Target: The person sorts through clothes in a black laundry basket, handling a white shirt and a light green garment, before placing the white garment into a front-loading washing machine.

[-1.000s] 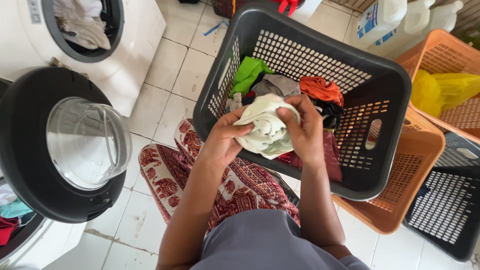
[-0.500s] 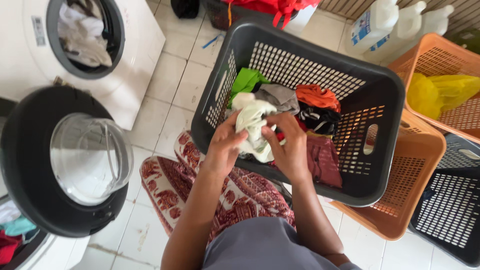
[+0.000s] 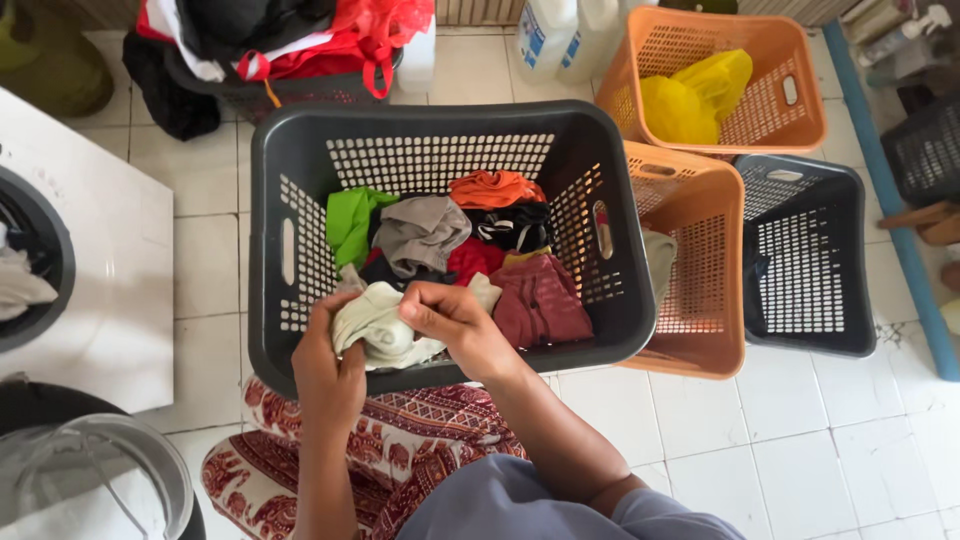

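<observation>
Having swung forward since a moment ago, now looking squarely into the dark grey laundry basket. Gripping a pale cream garment at the basket's near edge: left hand clenching it from below, right hand pinching its top. Lying beyond: maroon cloth, grey garment, green garment, orange garment. Standing further right, orange baskets and a yellow bag.

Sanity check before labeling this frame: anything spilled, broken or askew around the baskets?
Nothing stands out. Both hands, left hand and right hand, hold a pale garment over the dark grey basket, which holds mixed clothes. The orange baskets and the black basket stand upright on the tiled floor, no spill visible.
</observation>
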